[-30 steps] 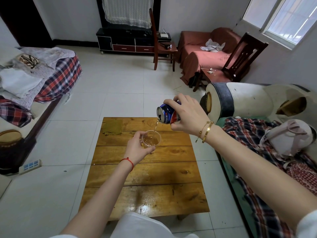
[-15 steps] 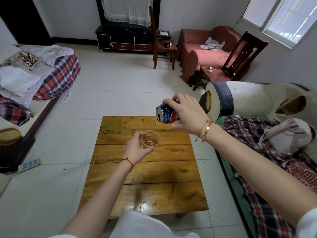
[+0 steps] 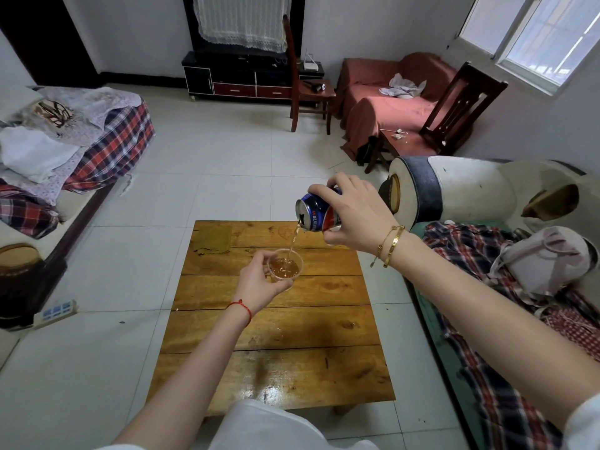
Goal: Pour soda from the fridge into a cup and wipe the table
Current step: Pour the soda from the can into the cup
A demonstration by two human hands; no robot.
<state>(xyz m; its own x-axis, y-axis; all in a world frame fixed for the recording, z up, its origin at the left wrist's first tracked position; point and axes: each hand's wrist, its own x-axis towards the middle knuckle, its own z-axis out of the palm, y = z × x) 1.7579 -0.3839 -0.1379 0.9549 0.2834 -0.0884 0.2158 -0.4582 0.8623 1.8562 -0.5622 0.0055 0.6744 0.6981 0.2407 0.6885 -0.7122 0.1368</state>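
Wooden boards make the low table, shiny with wet spots at the near edge. Above its middle the left hand grips a clear plastic cup, partly filled with brown soda. Just above, the right hand holds a blue can, tipped sideways, and a thin stream falls into the cup. Farther, a greenish cloth lies on the table's far left corner.

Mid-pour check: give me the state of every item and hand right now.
soda can: open, tipped, pouring.
cup: upright, partly filled, held over the table.
left hand: grips the cup.
right hand: grips the soda can.
table: glossy near edge, not yet wiped.
cloth: flat on the table, untouched.
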